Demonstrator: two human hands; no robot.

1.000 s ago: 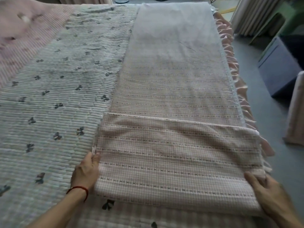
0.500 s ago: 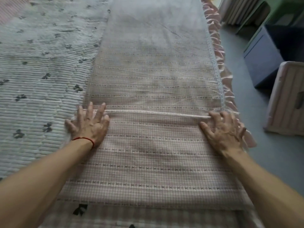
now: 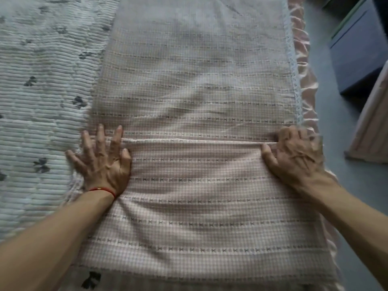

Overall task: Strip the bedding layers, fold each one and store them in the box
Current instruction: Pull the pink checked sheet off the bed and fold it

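Note:
A pink checked sheet lies as a long strip along the bed's right side. Its near part is folded over, and the fold's edge runs straight across between my hands. My left hand presses flat on the left end of that edge, fingers spread, a red string at the wrist. My right hand rests on the right end with bent fingers and the thumb lying along the edge. Its fingertips are blurred. A dark blue box stands on the floor to the right.
A white quilted blanket with dark bow prints covers the bed to the left, under the sheet. A pink ruffle hangs along the bed's right edge. A pale pink ribbed container stands on the grey floor near the box.
A second ago my hands held the near part's two side edges while laying it forward. Half a second ago they pressed flat on it. Since then my right fingers have bent.

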